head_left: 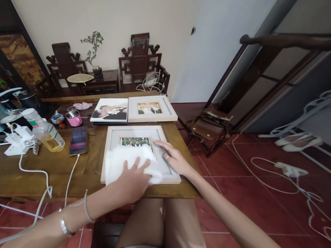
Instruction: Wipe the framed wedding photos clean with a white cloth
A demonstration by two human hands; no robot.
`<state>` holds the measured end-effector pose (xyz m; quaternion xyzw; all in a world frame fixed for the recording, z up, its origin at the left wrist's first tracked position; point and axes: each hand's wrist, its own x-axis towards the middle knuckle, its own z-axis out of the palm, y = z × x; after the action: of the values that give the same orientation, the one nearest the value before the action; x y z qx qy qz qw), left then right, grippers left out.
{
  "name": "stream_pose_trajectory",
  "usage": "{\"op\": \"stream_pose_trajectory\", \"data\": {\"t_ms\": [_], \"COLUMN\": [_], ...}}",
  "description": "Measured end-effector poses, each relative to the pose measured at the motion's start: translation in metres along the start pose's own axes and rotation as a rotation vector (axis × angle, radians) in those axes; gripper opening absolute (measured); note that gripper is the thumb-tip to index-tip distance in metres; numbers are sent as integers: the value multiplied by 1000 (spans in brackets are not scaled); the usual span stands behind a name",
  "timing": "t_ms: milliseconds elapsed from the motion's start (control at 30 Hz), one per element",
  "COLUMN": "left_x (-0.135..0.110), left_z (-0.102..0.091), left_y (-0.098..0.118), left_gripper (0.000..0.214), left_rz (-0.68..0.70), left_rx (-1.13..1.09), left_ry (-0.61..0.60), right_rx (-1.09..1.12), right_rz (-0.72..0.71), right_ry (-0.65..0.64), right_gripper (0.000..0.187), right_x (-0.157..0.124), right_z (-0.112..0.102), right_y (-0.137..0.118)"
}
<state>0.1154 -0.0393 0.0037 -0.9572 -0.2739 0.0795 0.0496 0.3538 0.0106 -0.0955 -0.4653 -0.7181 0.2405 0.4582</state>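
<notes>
A light wooden picture frame (174, 176) lies flat near the table's front edge, with a small photo (136, 140) in its middle. Over its lower left part is a crumpled white cloth (117, 159). My left hand (135, 180) presses on this cloth with its fingers spread. Against the right side of the frame rests my right hand (176, 159), fingers stretched out over the glass and border. The cloth hides the frame's lower left area.
Behind lie a second picture frame (168, 113) and a white-edged photo panel (110, 110). Leftward are a phone (77, 140) on a cable, a bottle of yellow liquid (48, 135), a pink cup (73, 118) and a power strip (19, 142). A wooden chair (222, 106) stands at right.
</notes>
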Motion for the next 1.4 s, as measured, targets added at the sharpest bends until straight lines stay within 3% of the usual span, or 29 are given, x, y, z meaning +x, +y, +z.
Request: {"op": "stream_pose_trajectory", "data": {"t_ms": [133,233,300,367,433,600,733,833,1000,1067,1167,1267,1400], "left_x": [48,79,90,92,84,39,13,22,73,94,116,122,101], "left_z": [28,30,26,20,12,-15,-20,-6,15,16,14,11,5], "left_y": [-50,-87,-99,-97,-81,-15,16,7,-47,-69,-91,-92,-63], "left_gripper": [29,32,34,34,34,31,31,32,33,38,48,54,52], "left_rz": [-204,-264,-259,-240,-223,-102,12,-57,-269,-279,-186,-93,-97], "left_rx": [34,52,58,64,65,-14,-29,-32,4,33,17,-22,-39], "left_ry": [70,146,143,92,7,-201,-70,-19,40,103,115,59,8], "right_rx": [-10,-36,-47,-53,-62,-93,-115,-134,-161,-163,-144,-116,-89], "right_rz": [-11,-24,-37,-48,-58,-72,-63,-51,-39,-58,-93,-74,-12], "right_ry": [-15,-25,-37,-43,-46,-72,-90,-101,-110,-115,-121,-90,5], "right_gripper": [56,56,56,55,55,48,44,43,43,45,49,55,58], "right_x": [0,0,1,2,2,3,4,4,5,5,4,3,2], "right_z": [-1,-2,-3,-3,-3,-2,-1,-1,0,0,-2,-3,-2], "right_y": [1,1,0,0,0,1,0,-2,-3,-3,-5,-9,-13]}}
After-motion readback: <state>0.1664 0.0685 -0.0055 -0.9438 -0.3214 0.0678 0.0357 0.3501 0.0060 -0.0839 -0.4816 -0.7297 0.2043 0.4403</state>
